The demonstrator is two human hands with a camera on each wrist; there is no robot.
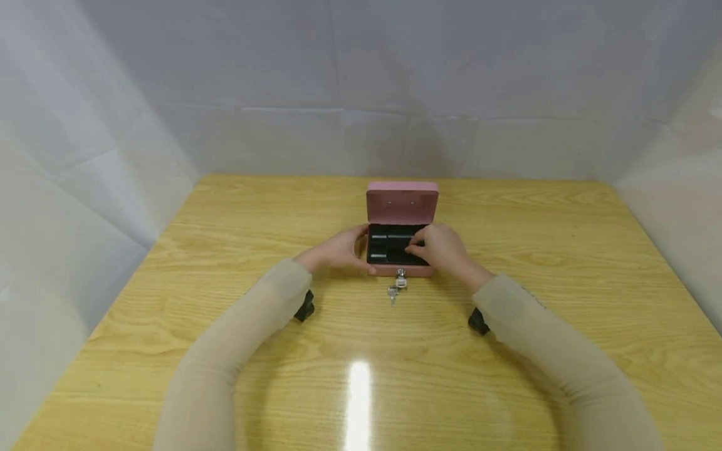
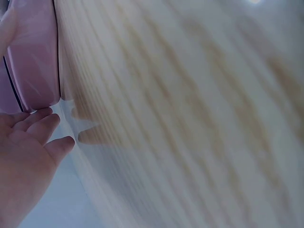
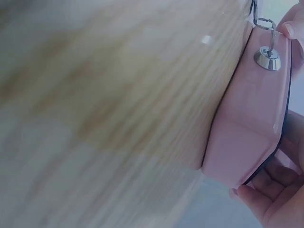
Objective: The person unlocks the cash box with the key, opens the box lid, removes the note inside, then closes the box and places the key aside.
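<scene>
- Your right grip (image 1: 437, 245) reaches over the front rim of the pink cash box (image 1: 402, 202), fingers curled down onto the black tray (image 1: 389, 247) inside; whether they actually pinch the tray edge, you cannot tell from the head view.
- Your left grip (image 1: 338, 249) lies against the box's left wall, at about 9 o'clock from the tray, fingers fairly straight and pressing, the thumb on the near corner; it steadies more than it clasps.
- The box sits on the table (image 1: 225, 338) at 12 o'clock from you, past the centre, lid stood up and open at the far side.
- A key (image 1: 400, 280) sits in the front lock at 6 o'clock of the box, a second key hanging from it onto the table.
- Expect a stiff, painted metal shell: glossy, so likely slippery under flat fingers, and probably light enough to skid if you pull.
- The tray looks like thin plastic, light and a little flexible; take it by a divider or its rim.
- Hold the box by its side walls, not the hinged lid.
</scene>
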